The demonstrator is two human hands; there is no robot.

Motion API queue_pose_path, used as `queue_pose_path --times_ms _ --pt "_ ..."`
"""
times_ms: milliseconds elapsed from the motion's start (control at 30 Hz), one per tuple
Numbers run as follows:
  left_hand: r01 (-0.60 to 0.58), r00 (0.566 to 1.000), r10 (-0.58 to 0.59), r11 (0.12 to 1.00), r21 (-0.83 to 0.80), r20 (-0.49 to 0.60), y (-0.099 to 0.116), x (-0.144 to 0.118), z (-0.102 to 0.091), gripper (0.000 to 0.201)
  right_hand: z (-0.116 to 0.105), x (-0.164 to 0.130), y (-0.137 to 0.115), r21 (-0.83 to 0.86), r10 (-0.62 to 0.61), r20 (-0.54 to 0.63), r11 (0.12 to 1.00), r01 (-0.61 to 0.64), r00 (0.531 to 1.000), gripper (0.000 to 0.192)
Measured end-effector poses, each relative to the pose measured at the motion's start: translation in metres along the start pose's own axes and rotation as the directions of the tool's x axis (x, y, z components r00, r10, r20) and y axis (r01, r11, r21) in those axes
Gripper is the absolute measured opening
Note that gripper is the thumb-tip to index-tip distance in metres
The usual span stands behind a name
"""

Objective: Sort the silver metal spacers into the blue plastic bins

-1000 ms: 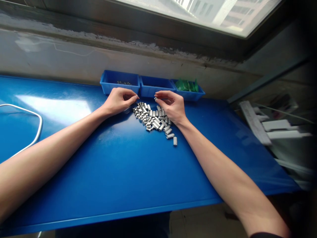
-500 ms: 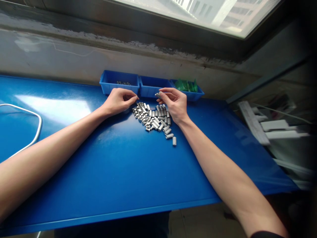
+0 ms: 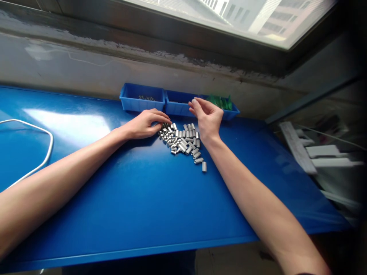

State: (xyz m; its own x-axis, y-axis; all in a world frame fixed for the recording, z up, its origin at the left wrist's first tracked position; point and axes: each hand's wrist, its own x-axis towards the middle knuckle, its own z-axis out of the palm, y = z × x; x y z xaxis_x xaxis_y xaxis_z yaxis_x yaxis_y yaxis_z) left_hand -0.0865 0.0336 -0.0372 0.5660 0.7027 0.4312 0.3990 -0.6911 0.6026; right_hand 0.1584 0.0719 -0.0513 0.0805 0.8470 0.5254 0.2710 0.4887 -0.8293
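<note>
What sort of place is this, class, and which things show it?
Probably a workshop, by a window: the blue table bears a pile of small metal pieces and a row of blue bins.

2 hands, 3 blue bins, 1 blue table, 1 white cable. Metal pieces: dozens, overlapping, exact count unclear.

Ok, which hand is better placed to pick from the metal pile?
Left, I'd judge: the left hand sits at the edge of the metal pile, while the right hand is up by the middle blue bin.
</note>
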Motion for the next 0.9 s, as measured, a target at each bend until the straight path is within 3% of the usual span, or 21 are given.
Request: queue_pose_path --times_ms 233,433,733,900 --pt "0.028 0.998 -0.028 1.0 -0.001 -0.055 0.001 -0.001 0.0 0.029 -0.012 -0.019 -0.014 -0.217 -0.001 0.203 0.975 0.046 0.979 0.028" --pt "0.068 0.991 -0.065 0.997 0.027 -0.12 -0.003 -0.002 0.001 0.032 -0.014 -0.022 -0.021 -0.326 -0.002 0.427 0.932 0.156 0.904 0.018" --pt "0.153 0.971 -0.152 0.988 -0.012 -0.183 -0.008 0.0 0.002 0.027 -0.015 -0.02 -0.017 -0.293 0.015 0.428 0.948 0.123 0.903 0.016" --pt "0.196 0.96 -0.202 0.979 -0.051 -0.196 -0.013 0.0 0.002 0.027 -0.015 -0.02 -0.02 -0.283 -0.005 0.492 0.945 0.165 0.871 0.035"
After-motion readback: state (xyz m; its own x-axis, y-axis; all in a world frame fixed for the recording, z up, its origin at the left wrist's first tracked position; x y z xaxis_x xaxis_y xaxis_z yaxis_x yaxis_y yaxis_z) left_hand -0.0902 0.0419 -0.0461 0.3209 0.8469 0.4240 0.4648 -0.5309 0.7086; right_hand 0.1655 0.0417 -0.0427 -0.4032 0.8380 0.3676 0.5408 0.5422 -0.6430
